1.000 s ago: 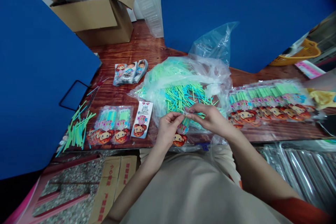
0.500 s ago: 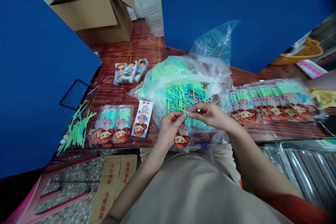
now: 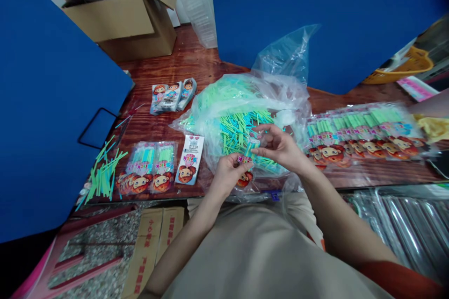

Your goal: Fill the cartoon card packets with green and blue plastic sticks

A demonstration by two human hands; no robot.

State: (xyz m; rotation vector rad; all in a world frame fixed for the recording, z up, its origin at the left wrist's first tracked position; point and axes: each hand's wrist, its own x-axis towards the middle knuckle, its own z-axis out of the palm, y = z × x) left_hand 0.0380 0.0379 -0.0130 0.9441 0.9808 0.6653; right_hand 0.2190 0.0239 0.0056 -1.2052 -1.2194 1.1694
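My left hand point(image 3: 228, 172) pinches a small clear packet point(image 3: 245, 178) printed with a cartoon face and filled with thin green and blue sticks. At the upper right edge of this packet is my right hand point(image 3: 280, 149), its thumb and curled fingers closed on it and the index finger raised. Just beyond both hands, a large clear plastic bag point(image 3: 217, 98) lies with its mouth open, full of loose green and blue sticks point(image 3: 233, 131). A stack of flat printed packets point(image 3: 190, 159) rests left of my left hand.
Filled packets point(image 3: 163, 168) lie at the left beside loose sticks point(image 3: 103, 175). A long row of filled packets point(image 3: 361, 133) overlaps at the right. Behind are banded printed bundles point(image 3: 171, 96), a cardboard box point(image 3: 115, 21) and blue panels point(image 3: 315, 0). A yellow basket point(image 3: 403, 70) stands far right.
My hands have moved apart from where their fingertips met at the packet's top. The packet has risen slightly, and my left hand now grips it lower.
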